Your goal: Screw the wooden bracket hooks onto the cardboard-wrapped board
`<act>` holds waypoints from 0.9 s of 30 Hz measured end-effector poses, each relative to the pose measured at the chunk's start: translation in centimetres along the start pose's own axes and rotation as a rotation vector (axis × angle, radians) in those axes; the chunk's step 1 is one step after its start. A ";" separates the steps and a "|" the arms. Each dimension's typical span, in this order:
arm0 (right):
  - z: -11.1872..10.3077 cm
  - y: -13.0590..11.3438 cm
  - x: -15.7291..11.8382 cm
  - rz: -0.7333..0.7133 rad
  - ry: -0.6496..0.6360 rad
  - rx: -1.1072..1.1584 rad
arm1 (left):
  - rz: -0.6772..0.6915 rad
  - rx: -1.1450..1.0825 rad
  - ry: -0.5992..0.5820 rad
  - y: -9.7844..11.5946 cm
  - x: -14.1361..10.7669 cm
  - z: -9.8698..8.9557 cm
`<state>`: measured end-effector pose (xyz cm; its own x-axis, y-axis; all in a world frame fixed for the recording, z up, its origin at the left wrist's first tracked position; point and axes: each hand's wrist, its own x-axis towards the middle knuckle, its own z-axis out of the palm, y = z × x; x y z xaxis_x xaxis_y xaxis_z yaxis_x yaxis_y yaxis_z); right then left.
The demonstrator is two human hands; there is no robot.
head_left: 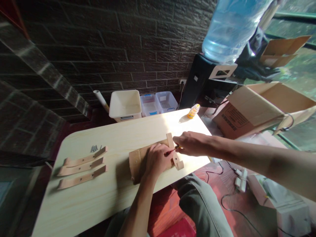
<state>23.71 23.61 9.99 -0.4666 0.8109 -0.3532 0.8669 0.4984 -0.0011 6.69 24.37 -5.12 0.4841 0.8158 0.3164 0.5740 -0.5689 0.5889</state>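
My left hand (158, 156) rests on a tan block (138, 161) with a worn, cardboard-like surface. Its thumb and forefinger close together at the block's right end; what they pinch is too small to make out. A pale strip (175, 158) with holes and a curled end lies across that end. My right hand (189, 144) is closed around a small screwdriver-like tool (177, 147) with a dark and yellow handle, its tip meeting the left fingertips over the strip. Three similar bent strips (82, 169) lie at the table's left, beside several small grey screws or nails (94, 148).
On the pale table (98, 200), a small bottle with orange contents (193, 111) stands at the far right corner. Plastic bins (125, 104) line the wall behind. A water dispenser (201, 77) and an open cardboard box (237, 115) stand to the right, with cables (234, 200) on the floor.
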 end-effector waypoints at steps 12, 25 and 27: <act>0.2 0.5 0.1 -0.182 0.057 -0.004 | 0.013 -0.029 0.004 -0.1 -0.1 0.1; 0.6 -0.3 0.1 0.073 0.030 0.031 | 0.009 -0.014 -0.005 -0.2 0.0 0.1; 0.3 -0.3 0.1 -0.011 0.058 0.023 | 0.004 -0.007 0.000 -0.2 -0.1 0.2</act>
<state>23.48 23.43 9.68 -0.4846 0.8223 -0.2985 0.8654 0.5004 -0.0263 6.67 24.43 -5.39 0.4861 0.8137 0.3188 0.5673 -0.5713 0.5931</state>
